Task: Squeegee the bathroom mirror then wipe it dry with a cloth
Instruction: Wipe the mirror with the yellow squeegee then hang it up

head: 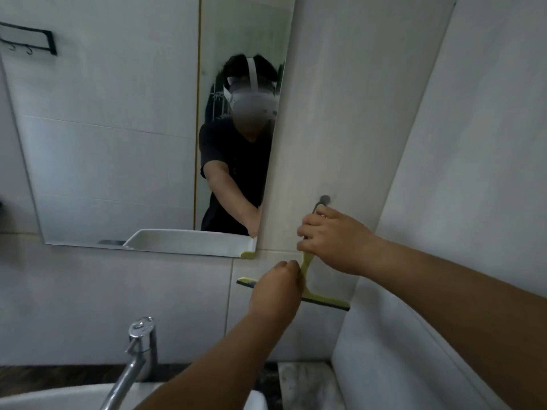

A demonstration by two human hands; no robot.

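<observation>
The squeegee (307,287) is a yellow-green T-shape with a dark rubber blade, sitting against the tiled wall just below and right of the mirror (118,137). Handle points up toward a metal wall hook, blade runs roughly level but tilted down to the right. The mirror is frameless and rectangular, mounted above the basin; it looks a bit hazy, though that might be the camera. No cloth visible.
</observation>
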